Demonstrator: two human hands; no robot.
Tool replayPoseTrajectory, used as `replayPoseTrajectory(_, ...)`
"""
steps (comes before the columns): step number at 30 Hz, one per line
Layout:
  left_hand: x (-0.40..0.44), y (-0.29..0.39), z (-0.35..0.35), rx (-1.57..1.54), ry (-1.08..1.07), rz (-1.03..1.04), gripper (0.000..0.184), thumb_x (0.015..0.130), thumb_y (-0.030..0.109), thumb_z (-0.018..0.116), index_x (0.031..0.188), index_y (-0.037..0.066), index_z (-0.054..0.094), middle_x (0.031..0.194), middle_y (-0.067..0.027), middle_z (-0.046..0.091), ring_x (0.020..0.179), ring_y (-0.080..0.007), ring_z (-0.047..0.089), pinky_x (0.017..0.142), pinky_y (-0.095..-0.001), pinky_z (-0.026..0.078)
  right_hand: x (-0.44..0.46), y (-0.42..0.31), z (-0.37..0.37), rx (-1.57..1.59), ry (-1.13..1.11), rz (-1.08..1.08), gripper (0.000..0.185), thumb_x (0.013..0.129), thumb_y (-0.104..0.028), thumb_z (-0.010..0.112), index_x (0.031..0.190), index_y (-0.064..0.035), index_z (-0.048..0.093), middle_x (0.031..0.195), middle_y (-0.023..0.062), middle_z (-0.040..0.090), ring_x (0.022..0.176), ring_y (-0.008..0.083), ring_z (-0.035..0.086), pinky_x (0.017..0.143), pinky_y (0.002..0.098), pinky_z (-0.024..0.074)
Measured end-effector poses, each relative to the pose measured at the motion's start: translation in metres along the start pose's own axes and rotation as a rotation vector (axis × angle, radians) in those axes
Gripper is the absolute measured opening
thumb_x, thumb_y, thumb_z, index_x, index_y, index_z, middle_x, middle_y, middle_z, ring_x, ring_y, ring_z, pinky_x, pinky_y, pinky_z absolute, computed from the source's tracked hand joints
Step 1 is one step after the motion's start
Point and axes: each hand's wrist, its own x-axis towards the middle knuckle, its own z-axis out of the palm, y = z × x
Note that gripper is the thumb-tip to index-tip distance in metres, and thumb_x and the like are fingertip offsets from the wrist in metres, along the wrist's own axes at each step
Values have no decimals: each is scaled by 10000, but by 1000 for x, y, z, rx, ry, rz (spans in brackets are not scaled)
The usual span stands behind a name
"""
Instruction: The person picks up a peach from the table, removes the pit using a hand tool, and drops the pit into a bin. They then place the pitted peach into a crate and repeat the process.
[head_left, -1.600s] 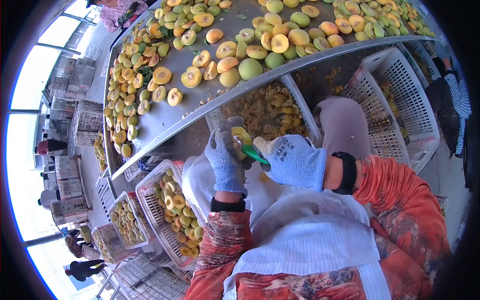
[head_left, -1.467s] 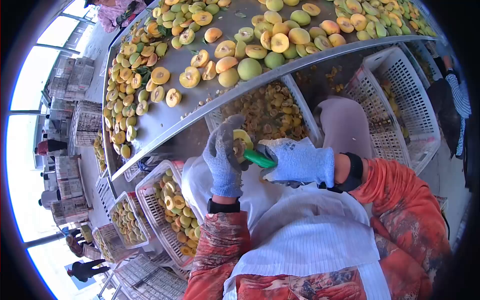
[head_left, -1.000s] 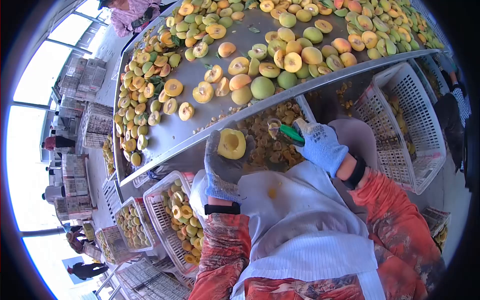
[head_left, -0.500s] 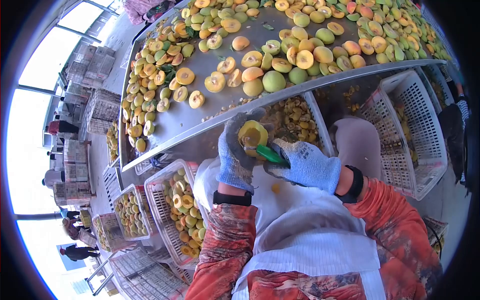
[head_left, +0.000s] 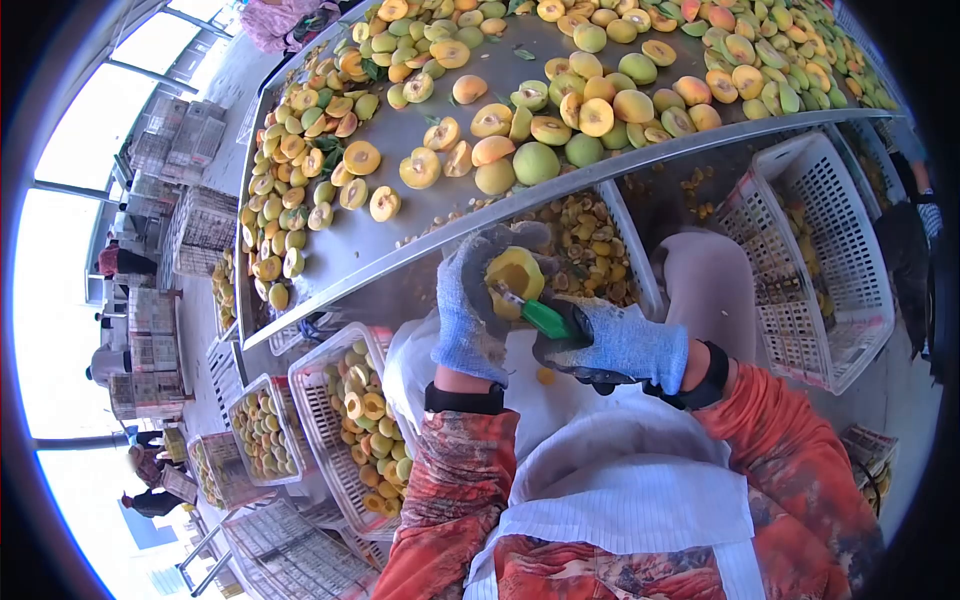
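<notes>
My left hand [head_left: 466, 312], in a blue and grey glove, cups a yellow peach half [head_left: 519, 268], its cut face turned up. In my right hand [head_left: 622, 342], gloved alike, is a pitting knife [head_left: 545, 319] with a green handle. The metal tip of the knife touches the cut flesh near the hollow of the half. Both hands are over my lap, just below the near rim of the metal table [head_left: 400, 262]. Halved peaches [head_left: 420, 168] with stones showing lie on that table, among whole green and orange ones [head_left: 537, 163].
Beneath the table edge, a bin holds stones and scraps [head_left: 590, 240]. A white crate [head_left: 830, 270] stands at right. Left of my lap, a crate [head_left: 325, 400] contains peach halves, with another fruit-filled crate [head_left: 262, 430] beyond. Stacked crates [head_left: 205, 228] and distant people are farther left.
My right hand has turned slightly, and the knife's metal tip now shows more clearly at the half's hollow. The peach half is tilted a little differently. The view has shifted slightly.
</notes>
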Motion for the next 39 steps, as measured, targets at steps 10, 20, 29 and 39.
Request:
replayPoseTrajectory(10,2,4,12,166,-67,65,322,836,253,512,1043,7,521,1012,-203,601,750,-349,632,572,-384,548,5,18,10,-78,167,-283,343,818,-276,635,1041,-56,495,593,15,503,428,99,467,374,252,387)
replayPoseTrajectory(20,23,9,-7,164,-114,26,344,860,247,505,1038,-46,527,981,-208,609,778,-333,630,679,-391,544,23,32,16,-396,460,-400,386,786,-297,639,1066,-61,515,793,192,602,625,319,607,553,398,479)
replayPoseTrajectory(29,7,2,-2,267,-190,104,337,840,238,532,949,-77,578,891,-181,626,799,-279,624,744,-363,521,17,42,7,-764,425,-525,386,778,-258,625,1094,-68,511,844,166,616,706,345,610,615,408,491)
replayPoseTrajectory(39,1,10,19,129,-87,48,366,819,269,547,942,-73,589,869,-173,628,767,-266,621,686,-348,523,-9,-10,21,105,98,-56,405,754,-148,658,1100,-47,472,832,74,574,597,158,572,422,300,459)
